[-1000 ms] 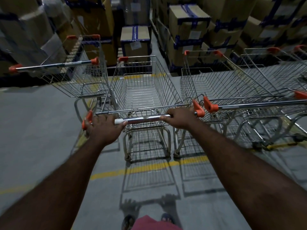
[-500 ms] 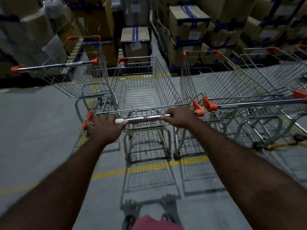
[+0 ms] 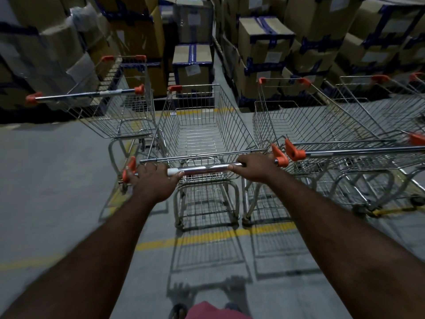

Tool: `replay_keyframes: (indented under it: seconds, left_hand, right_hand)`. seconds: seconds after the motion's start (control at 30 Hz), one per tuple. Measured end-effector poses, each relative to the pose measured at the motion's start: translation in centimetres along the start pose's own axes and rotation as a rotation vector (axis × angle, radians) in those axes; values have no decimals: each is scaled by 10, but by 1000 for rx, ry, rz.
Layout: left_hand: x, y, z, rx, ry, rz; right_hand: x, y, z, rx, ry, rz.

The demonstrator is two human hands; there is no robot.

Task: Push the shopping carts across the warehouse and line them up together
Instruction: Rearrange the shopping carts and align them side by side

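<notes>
A wire shopping cart (image 3: pixel 202 132) with orange corner caps stands straight ahead of me. Its chrome handle bar (image 3: pixel 203 169) runs across in front of my body. My left hand (image 3: pixel 153 180) grips the bar near its left orange end cap, and my right hand (image 3: pixel 257 166) grips it near the right end cap. Close on the right stands a second cart (image 3: pixel 317 130), its handle almost touching mine, with a third cart (image 3: pixel 391 107) beyond it. To the left a fourth cart (image 3: pixel 115 109) stands turned sideways, its front close to my cart's left side.
Stacked cardboard boxes (image 3: pixel 264 49) with blue tape wall off the far side, with a narrow aisle between the stacks. A yellow floor line (image 3: pixel 207 237) crosses under the carts' rear wheels. Grey concrete floor (image 3: pixel 46 180) stretches to the left. My feet show at the bottom edge.
The cart has crept slightly forward between its neighbours; both hands have kept their grip on the handle.
</notes>
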State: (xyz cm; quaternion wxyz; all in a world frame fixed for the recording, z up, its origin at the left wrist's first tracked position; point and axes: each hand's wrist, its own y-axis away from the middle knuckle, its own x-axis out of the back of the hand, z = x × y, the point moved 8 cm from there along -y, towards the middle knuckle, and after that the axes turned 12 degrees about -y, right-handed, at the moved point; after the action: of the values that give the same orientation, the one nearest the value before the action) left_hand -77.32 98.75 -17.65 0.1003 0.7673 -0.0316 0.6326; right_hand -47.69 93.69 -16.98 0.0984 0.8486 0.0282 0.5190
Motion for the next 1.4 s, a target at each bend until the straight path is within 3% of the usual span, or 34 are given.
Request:
replay_keyframes:
  seconds: [0.63,0.9,1.1,1.2,1.4]
  left_hand:
    - [9,14,6,14,44,-37]
    - [5,2,4,-15,41,-205]
    - [16,-6,8,-60,76,-119]
    - [33,-9,7,-83,229,-41]
    - [56,-34,-28,-106,258,30]
  right_hand:
    - [-1,0,4,-38,-7,-60]
    - [2,-1,-6,-72,-49,-228]
    - [11,-7,-26,-43,-14,-267]
    - [15,-13,-47,11,-66,-228]
    - [14,-41,-112,94,-104,-155]
